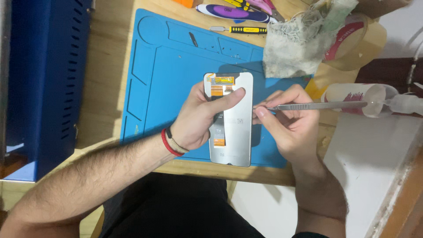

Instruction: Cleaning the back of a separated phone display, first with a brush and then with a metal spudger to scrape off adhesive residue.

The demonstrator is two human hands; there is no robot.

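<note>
Phone screen assembly (230,132) held back-up over blue repair mat (176,79), metal blade tool at its right edge.
Left hand (198,117) clamps the panel, thumb across the back to steady it; right hand (286,119) pinches scalpel-like tool (317,105) pen-style, likely for control. Rag (299,39), tape roll (357,39) far right.

A light wooden tabletop (105,75) fills the upper part of the view, seen from above, its pale grain lit evenly. A blue rubber work mat with moulded compartments (172,66) covers its middle. On the left stands a dark blue metal cabinet with rows of vent slots (44,75), hard against the table's edge. At lower right a white painted surface (370,167) slopes away, edged by a strip of brown wood (407,198).
</note>
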